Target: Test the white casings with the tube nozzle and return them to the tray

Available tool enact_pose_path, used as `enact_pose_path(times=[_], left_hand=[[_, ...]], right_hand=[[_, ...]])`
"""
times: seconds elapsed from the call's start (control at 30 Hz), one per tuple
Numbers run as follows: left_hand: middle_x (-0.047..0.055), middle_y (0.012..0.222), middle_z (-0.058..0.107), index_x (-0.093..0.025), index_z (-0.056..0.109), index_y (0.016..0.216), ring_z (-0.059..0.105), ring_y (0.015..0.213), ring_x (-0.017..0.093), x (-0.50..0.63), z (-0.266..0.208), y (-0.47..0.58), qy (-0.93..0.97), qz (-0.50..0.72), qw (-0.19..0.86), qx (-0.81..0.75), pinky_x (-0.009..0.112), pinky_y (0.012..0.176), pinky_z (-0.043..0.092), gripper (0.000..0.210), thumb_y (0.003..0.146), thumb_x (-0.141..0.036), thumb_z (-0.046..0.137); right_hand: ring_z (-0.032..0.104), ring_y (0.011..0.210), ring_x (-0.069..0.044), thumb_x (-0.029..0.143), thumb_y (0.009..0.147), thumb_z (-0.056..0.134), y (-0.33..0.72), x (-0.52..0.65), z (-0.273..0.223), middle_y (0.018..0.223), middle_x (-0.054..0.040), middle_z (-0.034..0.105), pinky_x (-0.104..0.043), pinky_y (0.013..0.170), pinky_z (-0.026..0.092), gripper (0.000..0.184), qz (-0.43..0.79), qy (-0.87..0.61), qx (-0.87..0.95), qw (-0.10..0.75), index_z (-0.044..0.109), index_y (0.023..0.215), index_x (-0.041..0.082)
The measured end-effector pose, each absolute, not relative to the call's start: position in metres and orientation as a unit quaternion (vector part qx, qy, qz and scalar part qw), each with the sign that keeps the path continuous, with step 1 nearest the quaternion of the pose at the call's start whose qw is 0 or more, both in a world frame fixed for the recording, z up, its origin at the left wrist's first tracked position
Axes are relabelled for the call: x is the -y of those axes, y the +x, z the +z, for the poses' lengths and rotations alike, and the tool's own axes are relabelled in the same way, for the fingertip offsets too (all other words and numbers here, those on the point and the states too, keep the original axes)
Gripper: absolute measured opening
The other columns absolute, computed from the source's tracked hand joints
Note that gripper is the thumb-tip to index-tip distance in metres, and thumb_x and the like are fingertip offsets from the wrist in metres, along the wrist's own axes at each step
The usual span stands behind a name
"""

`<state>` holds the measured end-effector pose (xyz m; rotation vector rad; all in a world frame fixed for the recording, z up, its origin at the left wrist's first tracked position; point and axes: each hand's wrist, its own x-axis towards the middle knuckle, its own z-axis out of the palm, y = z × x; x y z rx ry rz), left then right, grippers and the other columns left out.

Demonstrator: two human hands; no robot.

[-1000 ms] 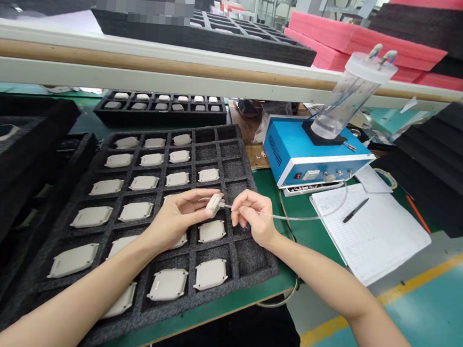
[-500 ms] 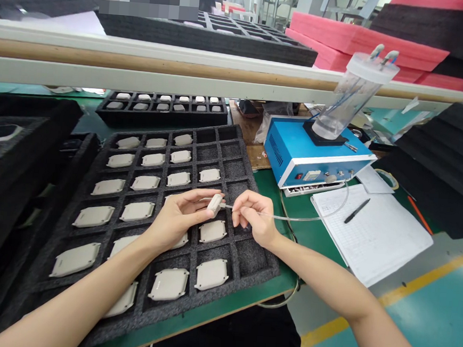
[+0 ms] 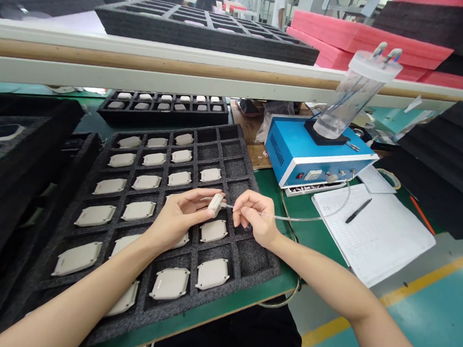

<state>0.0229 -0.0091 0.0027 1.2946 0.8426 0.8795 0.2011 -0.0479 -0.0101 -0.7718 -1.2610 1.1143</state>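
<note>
Left fingers (image 3: 196, 217) pinched on pale casing (image 3: 214, 205), frame centre, above foam tray (image 3: 251, 258); right fingers (image 3: 237, 217) closed on clear tube (image 3: 300, 219) aimed at casing's side. Likely best: casing still, tube straight, grip light.

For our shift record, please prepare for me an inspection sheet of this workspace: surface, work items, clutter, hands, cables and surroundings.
Surface: green table, partly covered by the black tray.
Work items: pale case over the tray; more cases in tray pockets; thin clear tube, its tip at the case, exact contact unclear.
Clutter: pen on papers.
Hands: left hand holds the case; right hand pinches the tube.
Cables: tube runs to the front of the blue box; cord runs down beside the tray.
Surroundings: shelf above; pink foam; people far behind.
</note>
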Motion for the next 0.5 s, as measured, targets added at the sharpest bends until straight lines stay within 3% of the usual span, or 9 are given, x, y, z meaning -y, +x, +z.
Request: enact_pose_path(times=[0.33, 0.5], left_hand=[[0.004, 0.105, 0.071, -0.025, 0.07, 0.099, 0.064, 0.103, 0.023, 0.0085, 0.0014, 0.0221, 0.56, 0.386, 0.644, -0.351, 0.037, 0.1, 0.044, 0.035, 0.065, -0.024, 0.077], [0.006, 0.105, 0.071, -0.022, 0.069, 0.099, 0.063, 0.104, 0.025, 0.0091, 0.0014, 0.0235, 0.561, 0.385, 0.642, -0.354, 0.04, 0.1, 0.043, 0.037, 0.063, -0.025, 0.078]], right_hand=[[0.039, 0.037, -0.007, 0.02, 0.075, 0.049, 0.201, 0.0479, -0.0108, 0.049, 0.0026, 0.057, -0.02, 0.039, 0.03, 0.009, 0.486, -0.324, 0.541, 0.605, 0.055, 0.072, 0.016], [0.04, 0.037, -0.007, 0.02, 0.074, 0.048, 0.2007, 0.0477, -0.0109, 0.049, 0.0025, 0.057, -0.02, 0.039, 0.031, 0.009, 0.485, -0.339, 0.544, 0.595, 0.055, 0.071, 0.016]])
